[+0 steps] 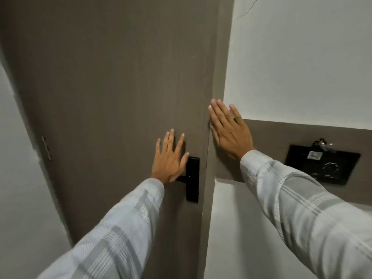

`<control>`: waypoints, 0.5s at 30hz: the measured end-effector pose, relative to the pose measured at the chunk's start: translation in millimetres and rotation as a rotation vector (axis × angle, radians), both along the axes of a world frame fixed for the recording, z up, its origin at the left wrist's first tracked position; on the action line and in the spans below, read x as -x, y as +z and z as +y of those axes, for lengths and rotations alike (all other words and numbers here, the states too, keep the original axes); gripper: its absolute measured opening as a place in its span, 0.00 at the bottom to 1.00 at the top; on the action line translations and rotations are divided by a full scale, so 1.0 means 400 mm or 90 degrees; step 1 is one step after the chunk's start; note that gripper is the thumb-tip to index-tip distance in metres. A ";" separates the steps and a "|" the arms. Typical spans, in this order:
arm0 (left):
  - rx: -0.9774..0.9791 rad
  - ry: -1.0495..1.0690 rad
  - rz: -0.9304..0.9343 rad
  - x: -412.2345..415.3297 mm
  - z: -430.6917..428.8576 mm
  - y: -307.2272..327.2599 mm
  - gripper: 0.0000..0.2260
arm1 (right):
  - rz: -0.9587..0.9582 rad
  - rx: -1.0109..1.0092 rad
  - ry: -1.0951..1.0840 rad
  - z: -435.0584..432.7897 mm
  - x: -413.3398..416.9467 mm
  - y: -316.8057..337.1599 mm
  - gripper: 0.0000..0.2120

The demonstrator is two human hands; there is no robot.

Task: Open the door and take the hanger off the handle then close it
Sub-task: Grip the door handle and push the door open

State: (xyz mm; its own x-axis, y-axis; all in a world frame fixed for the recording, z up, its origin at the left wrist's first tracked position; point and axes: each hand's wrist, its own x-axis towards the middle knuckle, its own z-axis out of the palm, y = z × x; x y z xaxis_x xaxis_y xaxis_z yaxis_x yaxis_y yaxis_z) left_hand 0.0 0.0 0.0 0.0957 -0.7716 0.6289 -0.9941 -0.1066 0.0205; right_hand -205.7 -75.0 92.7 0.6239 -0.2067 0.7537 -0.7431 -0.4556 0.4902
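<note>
A brown wood-grain door (112, 87) fills the middle of the head view, flush with its frame. A black lock plate with a lever handle (192, 179) sits near its right edge. My left hand (170, 158) lies flat on the door just left of the plate, fingers spread, covering part of the lever. My right hand (229, 129) rests flat across the door's right edge and the brown frame (218, 77), fingers apart. No hanger shows on this side of the door.
A black wall panel with a round dial (322, 165) hangs on a brown band right of the frame, with a dark cord loop above it. White walls flank the door on both sides. A metal hinge (46, 148) shows at the door's left edge.
</note>
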 end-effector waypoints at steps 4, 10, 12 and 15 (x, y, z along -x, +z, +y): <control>-0.130 0.058 0.116 -0.008 0.009 -0.154 0.35 | -0.005 0.066 -0.035 -0.030 -0.009 -0.008 0.31; -0.170 0.112 0.296 0.018 -0.027 -0.220 0.48 | -0.016 0.109 -0.016 -0.047 -0.014 -0.016 0.32; -0.172 0.117 0.306 0.022 -0.029 -0.224 0.51 | -0.017 0.112 -0.016 -0.047 -0.015 -0.013 0.32; -0.204 0.124 0.370 0.027 -0.029 -0.227 0.53 | -0.015 0.114 -0.008 -0.049 -0.017 -0.012 0.32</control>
State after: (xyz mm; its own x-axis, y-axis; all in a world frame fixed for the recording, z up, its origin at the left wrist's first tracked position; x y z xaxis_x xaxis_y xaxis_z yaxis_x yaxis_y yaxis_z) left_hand -10.6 -11.6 -90.9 0.5045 -0.8452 0.1765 -0.7929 -0.3727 0.4820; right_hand -199.0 -94.4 87.7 0.6043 -0.0752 0.7932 -0.7600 -0.3534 0.5454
